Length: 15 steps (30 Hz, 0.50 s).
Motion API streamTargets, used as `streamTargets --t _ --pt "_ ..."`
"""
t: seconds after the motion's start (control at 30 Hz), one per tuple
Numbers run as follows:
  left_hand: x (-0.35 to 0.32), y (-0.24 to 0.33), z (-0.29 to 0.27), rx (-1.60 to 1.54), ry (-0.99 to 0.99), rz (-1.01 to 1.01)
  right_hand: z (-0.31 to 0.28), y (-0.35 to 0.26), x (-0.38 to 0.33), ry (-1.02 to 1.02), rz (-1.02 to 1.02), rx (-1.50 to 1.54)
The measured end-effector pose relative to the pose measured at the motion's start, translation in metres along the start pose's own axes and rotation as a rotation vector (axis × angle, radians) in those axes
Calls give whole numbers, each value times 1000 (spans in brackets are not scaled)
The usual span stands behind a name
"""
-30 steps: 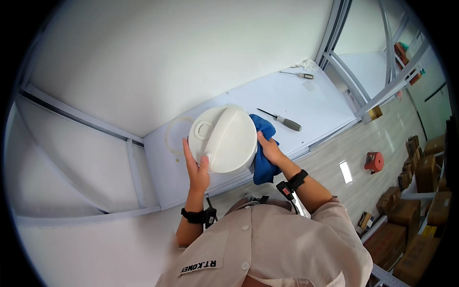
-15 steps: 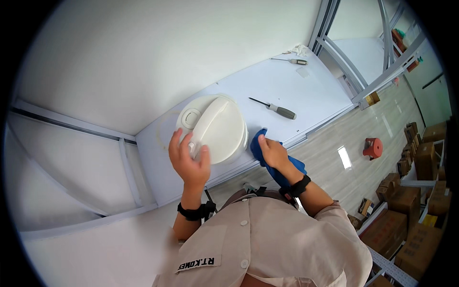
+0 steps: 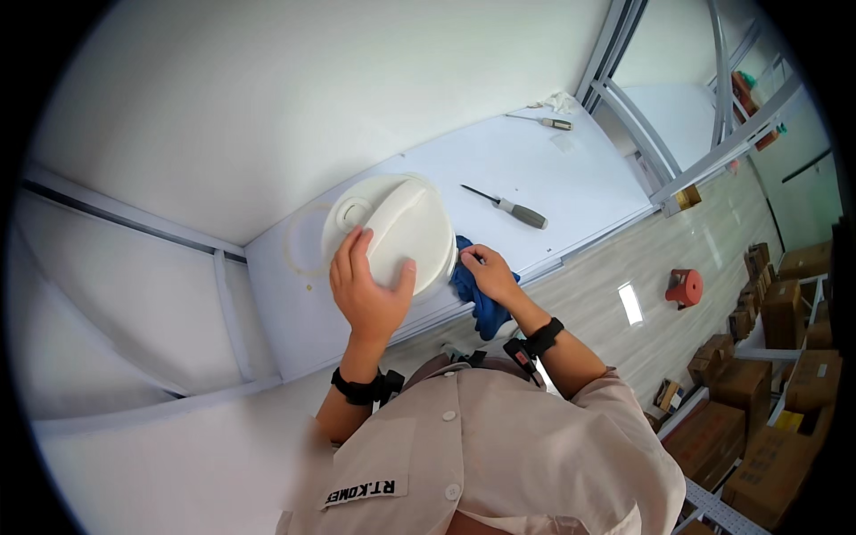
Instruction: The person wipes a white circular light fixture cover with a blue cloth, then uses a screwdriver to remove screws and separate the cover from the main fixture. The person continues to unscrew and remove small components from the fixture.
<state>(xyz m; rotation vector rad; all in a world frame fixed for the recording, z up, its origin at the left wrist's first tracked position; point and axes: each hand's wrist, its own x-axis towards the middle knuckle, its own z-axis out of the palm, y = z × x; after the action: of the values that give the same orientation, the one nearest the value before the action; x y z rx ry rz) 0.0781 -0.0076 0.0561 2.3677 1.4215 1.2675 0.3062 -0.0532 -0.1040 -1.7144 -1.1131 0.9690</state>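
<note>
A rounded white rice cooker (image 3: 412,234) stands on the white tabletop, with a raised band across its lid and a round vent beside the band. My left hand (image 3: 367,290) rests on the near left part of the lid, fingers stretched and thumb apart. At the cooker's right side, my right hand (image 3: 490,275) pinches a crumpled blue cloth (image 3: 489,314). That cloth touches the cooker's side wall, and its lower end hangs over the table's front edge.
A grey-handled screwdriver (image 3: 524,214) lies right of the cooker; another screwdriver (image 3: 555,124) is farther back, near crumpled white tissue (image 3: 560,102). A pale ring mark shows left of the cooker. On the floor at right stand a red stool (image 3: 684,288) and cardboard boxes (image 3: 742,385).
My right hand has brought the blue cloth left against the cooker's side, and the cloth has bunched up. My left hand has come to rest on the lid.
</note>
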Motion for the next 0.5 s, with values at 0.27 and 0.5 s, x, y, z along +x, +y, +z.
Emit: streamTargets --t 0.27,0.5 --pt "-1 -1 0 4 4 17 2 -3 16 -115 88 83" --pt "-2 -2 -1 12 -4 23 2 -6 17 -138 80 200"
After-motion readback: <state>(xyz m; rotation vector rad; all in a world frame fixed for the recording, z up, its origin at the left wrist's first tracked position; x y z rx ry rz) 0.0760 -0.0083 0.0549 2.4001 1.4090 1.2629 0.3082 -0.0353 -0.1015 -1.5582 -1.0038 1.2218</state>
